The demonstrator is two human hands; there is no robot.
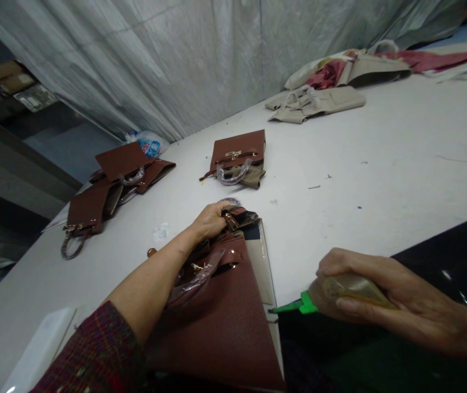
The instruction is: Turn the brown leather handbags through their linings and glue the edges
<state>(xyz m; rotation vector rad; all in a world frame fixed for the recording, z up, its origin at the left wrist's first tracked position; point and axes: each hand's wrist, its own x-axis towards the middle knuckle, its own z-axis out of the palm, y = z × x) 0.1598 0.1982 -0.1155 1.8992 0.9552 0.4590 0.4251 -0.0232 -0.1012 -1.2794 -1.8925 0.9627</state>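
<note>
A brown leather handbag (217, 327) lies in front of me on the white table, its plastic-wrapped handle (196, 281) showing. My left hand (211, 221) is closed on the bag's top edge, beside a zipper pull (231, 221); the fingertips are hidden. My right hand (364, 295) grips a glue bottle (340, 295) with a green nozzle (294, 305). The nozzle's tip is at the pale open side edge (264, 267) of the bag; I cannot tell whether it touches.
Another brown handbag (237, 155) lies farther back. Several brown bags (90, 210) sit at the left. Beige bag pieces (319, 102) and pink fabric lie at the back right. A white block (41, 349) is at the lower left. A grey curtain (176, 60) hangs behind the table.
</note>
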